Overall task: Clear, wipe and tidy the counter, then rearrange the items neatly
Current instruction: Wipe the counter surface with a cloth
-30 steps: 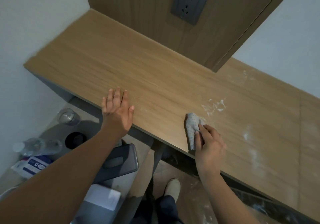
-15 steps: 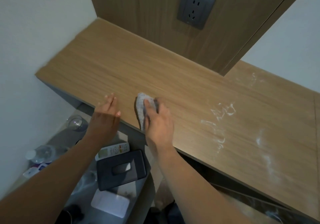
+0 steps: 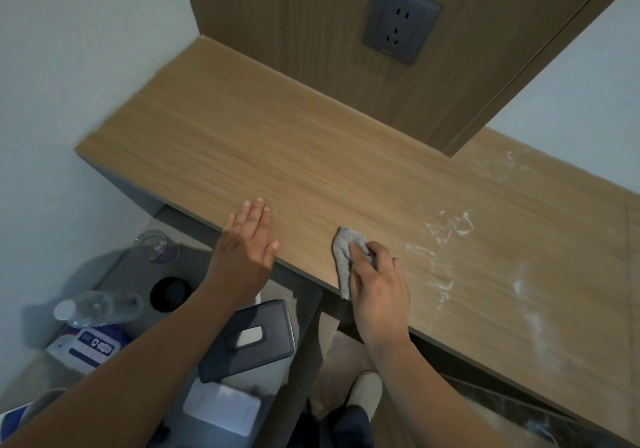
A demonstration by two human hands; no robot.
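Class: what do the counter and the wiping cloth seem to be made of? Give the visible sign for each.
Counter: probably wood-look laminate or veneer, matt; even straight grain, little glare. Cloth: soft speckled grey fabric, perhaps microfibre; it crumples and folds where the right hand grips it.

- Cloth [image 3: 343, 250]: right part lies under the fingers of the right hand [image 3: 377, 285]; full outline not visible.
- Counter [image 3: 277, 156]: cut off by the right picture edge.
- Dark box [image 3: 256, 336]: left end covered by the left forearm [image 3: 138, 361].
- Packet [image 3: 93, 343]: print too small to read.
- Left hand [image 3: 246, 243]: contact with the counter cannot be determined.
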